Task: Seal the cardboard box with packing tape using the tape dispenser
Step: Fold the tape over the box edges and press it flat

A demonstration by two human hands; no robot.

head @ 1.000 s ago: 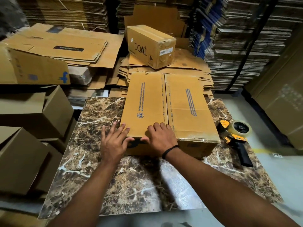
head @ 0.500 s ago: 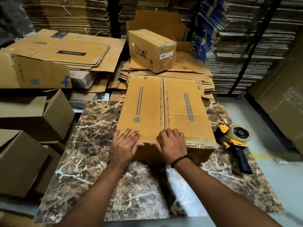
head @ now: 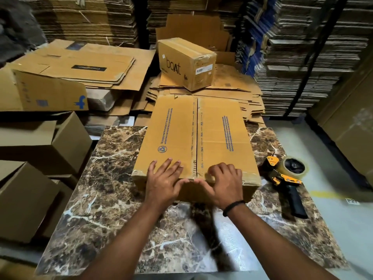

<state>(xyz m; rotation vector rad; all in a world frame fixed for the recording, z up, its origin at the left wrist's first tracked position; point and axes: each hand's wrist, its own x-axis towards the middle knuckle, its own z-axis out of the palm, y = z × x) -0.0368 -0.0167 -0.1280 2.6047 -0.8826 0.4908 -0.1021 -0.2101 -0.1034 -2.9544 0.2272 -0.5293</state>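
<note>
Box (head: 220,130), now turned square on the table (head: 113,199), has its seam between left grip (head: 163,182), spread flat, and right grip (head: 226,184), fingers bent, both pressing its near edge, holding nothing; dispenser (head: 286,176) lies at right, so taping looks next.

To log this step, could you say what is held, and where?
Nothing is gripped: left hand and right hand press the cardboard box at its near top edge; tape dispenser lies untouched.

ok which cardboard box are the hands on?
The long box with blue print on the marble table; left hand and right hand rest on its near edge. The boAt box behind sits untouched.
</note>
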